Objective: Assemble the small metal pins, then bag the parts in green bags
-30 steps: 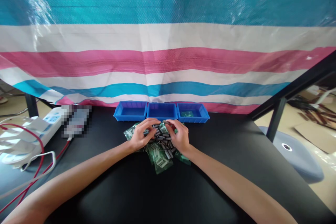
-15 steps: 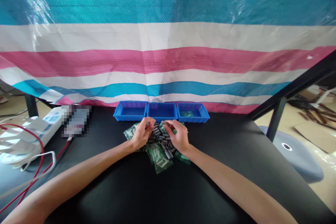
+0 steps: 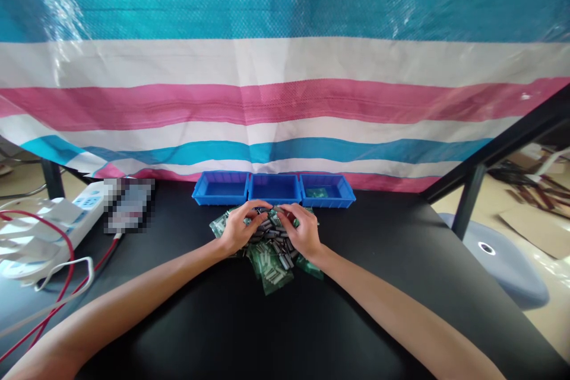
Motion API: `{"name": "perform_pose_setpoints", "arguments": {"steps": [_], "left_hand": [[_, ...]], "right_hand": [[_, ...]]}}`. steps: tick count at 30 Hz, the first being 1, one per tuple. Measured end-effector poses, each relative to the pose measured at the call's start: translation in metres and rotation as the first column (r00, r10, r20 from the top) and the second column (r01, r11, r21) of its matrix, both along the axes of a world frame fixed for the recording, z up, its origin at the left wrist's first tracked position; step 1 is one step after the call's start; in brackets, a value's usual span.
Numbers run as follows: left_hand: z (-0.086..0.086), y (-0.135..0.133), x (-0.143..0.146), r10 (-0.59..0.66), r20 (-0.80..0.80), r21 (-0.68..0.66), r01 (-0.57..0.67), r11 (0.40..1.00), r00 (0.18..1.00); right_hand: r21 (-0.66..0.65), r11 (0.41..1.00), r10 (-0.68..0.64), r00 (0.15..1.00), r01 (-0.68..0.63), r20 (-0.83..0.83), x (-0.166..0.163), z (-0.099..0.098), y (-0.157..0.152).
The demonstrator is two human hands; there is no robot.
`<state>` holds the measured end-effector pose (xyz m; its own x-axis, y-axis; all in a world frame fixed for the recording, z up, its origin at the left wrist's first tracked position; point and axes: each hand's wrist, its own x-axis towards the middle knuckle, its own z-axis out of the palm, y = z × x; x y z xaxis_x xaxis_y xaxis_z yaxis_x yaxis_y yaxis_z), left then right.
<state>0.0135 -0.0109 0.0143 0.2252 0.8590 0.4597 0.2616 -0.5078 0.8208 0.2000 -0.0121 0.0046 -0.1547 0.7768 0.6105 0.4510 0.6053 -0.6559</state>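
Note:
My left hand [image 3: 240, 228] is over the left side of a pile of small dark metallic cylinder-like pieces [image 3: 280, 243]. Its thumb and fingers are apart, and the fingertips reach toward my other hand. Above the pile's right side, my right hand [image 3: 303, 230] is closed, its thumb and fingers pinching what looks like a small green plastic bag, mostly hidden by the fingers. In front of the pile lies a clear green bag [image 3: 274, 273] with pale cylindrical pieces inside. More green bags [image 3: 218, 224] show by the left wrist, and another green bag [image 3: 310, 268] is under the right wrist.
Three blue bins stand in a row behind the pile: left bin [image 3: 221, 197], middle bin [image 3: 275, 196] and right bin [image 3: 336, 197], the last holding a green bag. A power strip [image 3: 86, 199] with plugs and cables lies left. A striped sheet [image 3: 285, 101] hangs behind; a grey stool [image 3: 503, 267] is right.
My left hand has gone from a closed pinch to fingers stretched out, its fingertips shifting right toward my right hand. My right hand has stayed nearly still.

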Motion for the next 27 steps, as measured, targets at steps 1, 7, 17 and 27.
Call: {"name": "perform_pose_setpoints", "arguments": {"steps": [1,7,17,27], "left_hand": [[0.0,-0.0002,0.0,-0.004,-0.002,0.003,0.004,1.0,1.0],[0.0008,-0.001,-0.0004,-0.026,-0.009,0.03,0.026,0.999,1.0],[0.0037,-0.0013,-0.001,-0.025,-0.048,0.042,0.027,0.999,0.999],[0.0041,-0.0005,-0.0014,-0.035,-0.049,0.031,0.037,0.999,0.998]], "right_hand": [[0.001,1.0,0.002,1.0,-0.002,-0.001,-0.0001,0.0001,0.0],[-0.001,1.0,-0.006,1.0,0.006,0.003,-0.0002,0.0003,0.0001],[0.015,1.0,-0.016,1.0,0.017,-0.017,-0.0001,0.0006,-0.001],[0.032,0.999,0.0,0.999,0.001,-0.035,0.0002,-0.0017,0.0001]]}}
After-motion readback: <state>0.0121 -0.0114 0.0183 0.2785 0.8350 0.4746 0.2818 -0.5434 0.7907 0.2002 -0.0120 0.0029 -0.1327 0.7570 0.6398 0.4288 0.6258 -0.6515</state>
